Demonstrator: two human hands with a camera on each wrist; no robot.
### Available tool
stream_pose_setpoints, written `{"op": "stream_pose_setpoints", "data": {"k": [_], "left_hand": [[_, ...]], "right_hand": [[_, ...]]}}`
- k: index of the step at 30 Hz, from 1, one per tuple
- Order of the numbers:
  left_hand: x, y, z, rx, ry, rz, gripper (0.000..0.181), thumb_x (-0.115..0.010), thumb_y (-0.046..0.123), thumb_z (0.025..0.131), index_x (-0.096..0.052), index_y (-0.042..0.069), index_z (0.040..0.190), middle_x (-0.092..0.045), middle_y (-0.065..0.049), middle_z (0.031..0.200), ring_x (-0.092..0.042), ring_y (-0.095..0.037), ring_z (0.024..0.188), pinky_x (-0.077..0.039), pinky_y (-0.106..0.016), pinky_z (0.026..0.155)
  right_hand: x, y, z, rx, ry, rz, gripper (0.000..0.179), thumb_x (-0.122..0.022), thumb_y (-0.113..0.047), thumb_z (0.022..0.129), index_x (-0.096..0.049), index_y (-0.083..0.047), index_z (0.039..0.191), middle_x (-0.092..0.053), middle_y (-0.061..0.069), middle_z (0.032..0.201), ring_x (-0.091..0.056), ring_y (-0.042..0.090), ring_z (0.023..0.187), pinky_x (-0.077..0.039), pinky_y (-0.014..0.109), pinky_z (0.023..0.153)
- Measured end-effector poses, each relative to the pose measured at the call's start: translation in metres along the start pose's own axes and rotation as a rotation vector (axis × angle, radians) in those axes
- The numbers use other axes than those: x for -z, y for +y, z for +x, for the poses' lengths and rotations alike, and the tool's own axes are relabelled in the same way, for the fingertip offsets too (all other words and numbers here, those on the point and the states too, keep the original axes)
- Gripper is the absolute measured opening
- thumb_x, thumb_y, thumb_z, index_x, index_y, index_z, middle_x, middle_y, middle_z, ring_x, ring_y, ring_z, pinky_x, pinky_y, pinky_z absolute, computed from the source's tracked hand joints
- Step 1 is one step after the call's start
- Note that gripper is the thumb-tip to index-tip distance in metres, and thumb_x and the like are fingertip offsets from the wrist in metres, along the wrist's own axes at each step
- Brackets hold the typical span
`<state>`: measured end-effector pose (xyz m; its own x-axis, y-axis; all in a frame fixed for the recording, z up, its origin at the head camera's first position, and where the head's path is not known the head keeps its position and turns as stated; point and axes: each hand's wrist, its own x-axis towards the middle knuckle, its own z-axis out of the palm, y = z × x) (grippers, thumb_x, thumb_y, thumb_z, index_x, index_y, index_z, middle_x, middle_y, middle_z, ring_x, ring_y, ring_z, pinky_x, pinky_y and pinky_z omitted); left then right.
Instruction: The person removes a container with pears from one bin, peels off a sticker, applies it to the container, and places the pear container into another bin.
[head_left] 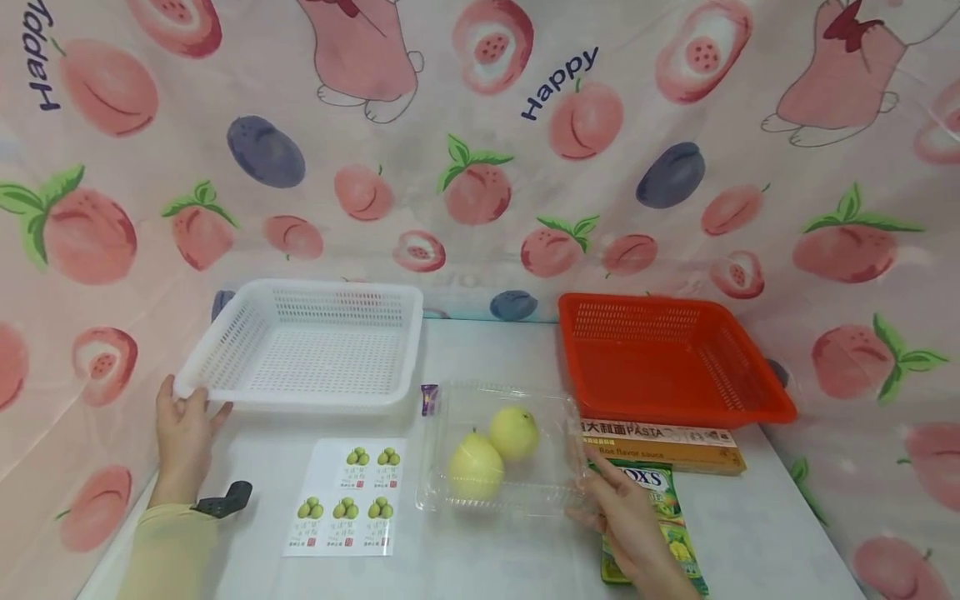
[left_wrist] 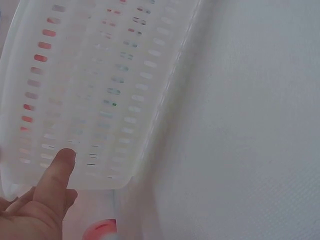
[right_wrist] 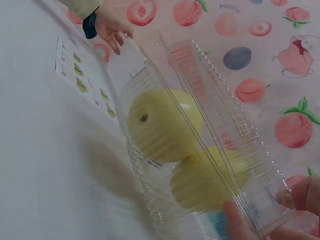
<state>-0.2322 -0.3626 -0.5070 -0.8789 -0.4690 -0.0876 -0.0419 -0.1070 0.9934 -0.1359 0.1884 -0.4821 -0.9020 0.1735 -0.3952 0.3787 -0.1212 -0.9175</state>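
Observation:
My left hand [head_left: 183, 437] grips the near left corner of a white plastic basket [head_left: 300, 402]. In the left wrist view its thumb lies on the basket's slotted side wall [left_wrist: 75, 110]. My right hand [head_left: 630, 512] holds a clear lidded plastic container [head_left: 551, 417] by its right end, with the fingers and thumb [right_wrist: 300, 192] around the edge. Inside are two yellow-green pears [head_left: 477, 467], seen through the ribbed plastic. In the right wrist view the container [right_wrist: 220, 115] appears raised over the table, with a shadow under it.
A sheet of pear stickers [head_left: 345, 517] lies in front of the white basket. On the right are a red basket [head_left: 675, 417], a pasta box [head_left: 705, 454] and a green-yellow packet [head_left: 678, 525]. A small purple wrapper [head_left: 429, 400] lies beside the container. Patterned cloth [head_left: 480, 108] hangs behind.

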Motion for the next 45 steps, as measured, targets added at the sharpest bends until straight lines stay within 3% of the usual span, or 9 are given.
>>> {"op": "stream_pose_setpoints", "data": {"k": [3,9,12,22,29,32,36,39,45], "left_hand": [[0.0,0.0,0.002,-0.009,0.001,-0.01,0.066,-0.036,0.027,0.106,0.007,0.034,0.156,-0.012,-0.005,0.161,-0.022,-0.024,0.144,-0.038,-0.031,0.093],[-0.002,0.001,0.001,-0.009,0.019,-0.037,0.066,-0.035,0.024,0.106,0.007,0.032,0.156,-0.014,-0.007,0.161,-0.024,-0.025,0.143,-0.046,-0.022,0.08],[-0.002,0.001,0.0,-0.005,0.024,-0.037,0.066,-0.035,0.023,0.106,0.007,0.032,0.156,-0.014,-0.008,0.161,-0.024,-0.025,0.143,-0.046,-0.019,0.077],[0.005,-0.001,-0.001,-0.011,0.025,0.01,0.067,-0.035,0.025,0.105,0.009,0.031,0.156,-0.012,-0.009,0.161,-0.022,-0.024,0.143,-0.042,-0.031,0.092],[0.01,-0.003,-0.001,-0.019,0.039,-0.011,0.074,-0.039,0.035,0.104,0.014,0.028,0.155,-0.003,-0.01,0.162,-0.016,-0.021,0.145,-0.035,-0.031,0.102],[0.01,0.004,-0.007,-0.014,0.105,0.058,0.074,-0.036,0.042,0.104,0.015,0.026,0.155,-0.001,-0.01,0.162,-0.013,-0.019,0.145,-0.024,-0.033,0.111],[0.006,0.02,-0.024,-0.035,0.21,0.14,0.069,-0.031,0.043,0.104,0.008,0.021,0.156,-0.011,-0.011,0.161,-0.016,-0.017,0.145,-0.016,-0.033,0.115],[0.002,0.027,-0.037,-0.08,0.252,0.096,0.061,-0.03,0.039,0.105,-0.005,0.017,0.156,-0.021,-0.012,0.157,-0.023,-0.015,0.142,-0.019,-0.028,0.113],[-0.007,0.027,-0.067,-0.197,0.325,-0.023,0.046,-0.033,0.034,0.106,-0.03,0.009,0.144,-0.042,-0.003,0.13,-0.04,-0.017,0.131,-0.03,-0.02,0.106]], "right_hand": [[-0.002,0.003,0.005,-0.001,-0.004,-0.012,0.058,-0.06,-0.008,0.092,-0.045,-0.013,0.148,-0.043,0.015,0.143,-0.056,0.02,0.086,-0.056,0.04,0.077],[-0.003,0.009,0.014,-0.015,-0.013,-0.026,0.061,-0.062,-0.01,0.092,-0.042,-0.014,0.149,-0.037,0.014,0.147,-0.054,0.02,0.086,-0.056,0.038,0.077],[-0.004,0.012,0.016,-0.018,-0.014,-0.024,0.061,-0.062,-0.009,0.092,-0.043,-0.015,0.149,-0.036,0.013,0.148,-0.055,0.023,0.096,-0.056,0.037,0.077],[-0.008,0.021,0.025,0.003,-0.027,-0.027,0.06,-0.063,-0.011,0.092,-0.044,-0.016,0.149,-0.043,0.015,0.144,-0.058,0.027,0.103,-0.057,0.038,0.076],[-0.009,0.022,0.026,0.011,-0.059,-0.043,0.063,-0.061,-0.014,0.094,-0.037,-0.016,0.152,-0.035,0.012,0.149,-0.051,0.03,0.113,-0.056,0.038,0.079],[-0.007,0.018,0.024,-0.002,-0.078,-0.096,0.068,-0.062,-0.025,0.096,-0.029,-0.015,0.155,-0.031,0.015,0.152,-0.047,0.034,0.121,-0.053,0.043,0.086],[-0.005,0.008,0.018,0.023,-0.086,-0.31,0.09,-0.06,-0.057,0.091,-0.018,-0.016,0.158,-0.025,0.02,0.155,-0.033,0.041,0.135,-0.037,0.057,0.101],[-0.008,-0.002,0.011,0.127,-0.089,-0.458,0.097,-0.055,-0.068,0.086,-0.015,-0.016,0.158,-0.022,0.018,0.158,-0.02,0.039,0.142,-0.023,0.062,0.107],[-0.026,-0.027,-0.006,0.332,-0.097,-0.567,0.084,-0.054,-0.064,0.089,-0.026,-0.023,0.156,-0.025,-0.001,0.158,-0.018,0.028,0.145,-0.02,0.061,0.108]]}}
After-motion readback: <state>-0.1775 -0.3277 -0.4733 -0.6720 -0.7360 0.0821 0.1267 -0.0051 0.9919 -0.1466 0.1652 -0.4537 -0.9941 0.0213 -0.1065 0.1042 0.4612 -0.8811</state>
